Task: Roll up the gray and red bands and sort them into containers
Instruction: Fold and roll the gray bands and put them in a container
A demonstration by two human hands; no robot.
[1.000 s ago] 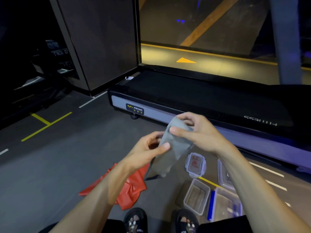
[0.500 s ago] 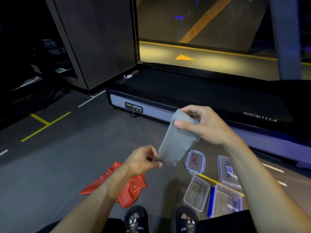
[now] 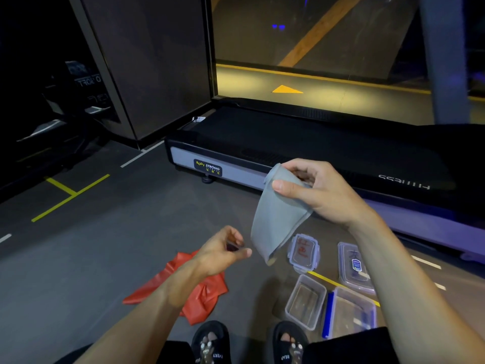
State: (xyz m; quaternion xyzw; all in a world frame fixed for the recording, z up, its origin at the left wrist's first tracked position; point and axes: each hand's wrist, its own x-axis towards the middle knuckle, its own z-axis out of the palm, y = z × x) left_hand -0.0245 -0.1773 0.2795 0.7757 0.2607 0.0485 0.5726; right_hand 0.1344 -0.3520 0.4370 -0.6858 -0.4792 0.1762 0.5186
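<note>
Sorting barely begun: the gray band (image 3: 278, 214) hangs unrolled from the right hand (image 3: 312, 190), pinched at its top edge, while the left hand (image 3: 223, 252), fingers loosely curled and holding nothing, hovers just beside its lower end. Red band (image 3: 202, 290) lies crumpled under the left forearm; both containers (image 3: 305, 302) below the right hand appear unfilled.

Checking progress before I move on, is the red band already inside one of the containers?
No, the red band lies crumpled on the floor, apart from the containers.
</note>
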